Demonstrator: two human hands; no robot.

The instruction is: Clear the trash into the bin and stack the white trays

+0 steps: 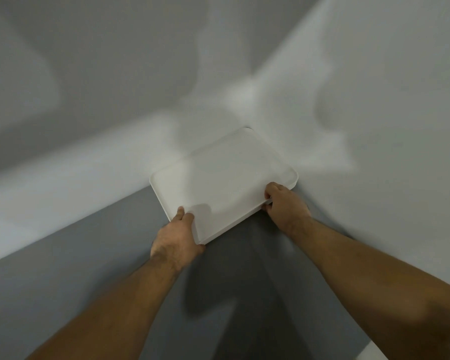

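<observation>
A white rectangular tray [226, 175] with a low rim is held in the air in front of me, near the corner of a room. Its inside is bare. My left hand [177, 240] grips the tray's near left corner, thumb on the rim. My right hand [283, 203] grips the near right edge, fingers curled over the rim. Both forearms reach in from the bottom of the view. No trash and no bin are in view.
Two pale walls [374, 87] meet in a corner behind the tray. A grey floor [76, 268] lies below, with dark shadows of my arms under the tray. The picture is blurred by motion.
</observation>
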